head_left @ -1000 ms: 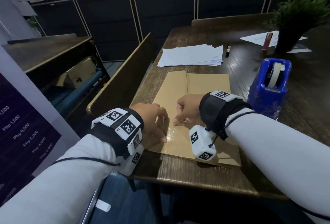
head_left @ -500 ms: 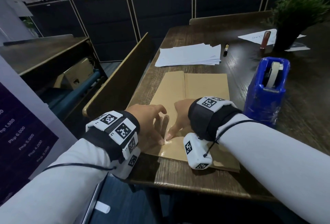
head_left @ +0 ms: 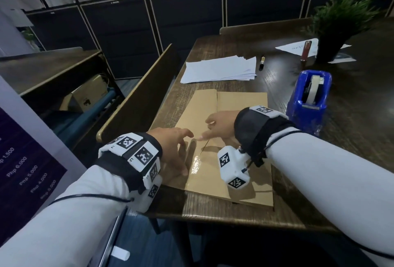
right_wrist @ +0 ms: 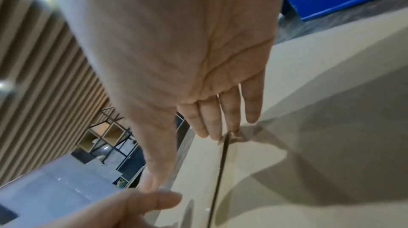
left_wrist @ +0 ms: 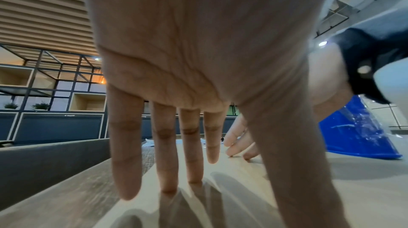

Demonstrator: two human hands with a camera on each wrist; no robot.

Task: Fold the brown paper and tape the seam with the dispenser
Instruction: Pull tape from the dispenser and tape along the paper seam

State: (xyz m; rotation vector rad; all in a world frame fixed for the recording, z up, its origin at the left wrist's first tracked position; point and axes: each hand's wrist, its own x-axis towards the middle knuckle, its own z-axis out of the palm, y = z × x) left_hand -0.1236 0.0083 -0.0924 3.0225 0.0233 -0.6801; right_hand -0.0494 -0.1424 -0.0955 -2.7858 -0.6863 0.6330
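The folded brown paper (head_left: 241, 107) lies flat near the table's front left corner, its seam (head_left: 216, 104) running away from me. A glossy strip of tape (head_left: 197, 165) covers the near end of the seam. My left hand (head_left: 181, 153) presses straight fingers (left_wrist: 167, 162) on the paper just left of the tape. My right hand (head_left: 210, 129) reaches across with straight fingers, and its fingertips (right_wrist: 229, 127) touch the seam further up. Neither hand holds anything. The blue tape dispenser (head_left: 307, 100) stands to the right of the paper, behind my right wrist.
A stack of white sheets (head_left: 221, 68) and a marker (head_left: 261, 62) lie beyond the paper. A potted plant (head_left: 339, 23) and a red pen (head_left: 305, 50) stand at the far right. The table edge (head_left: 213, 217) is close in front, with a chair back (head_left: 136, 94) to the left.
My right fingertips have slid away from the near tape end, further up the seam. The left hand stays pressed on the paper.
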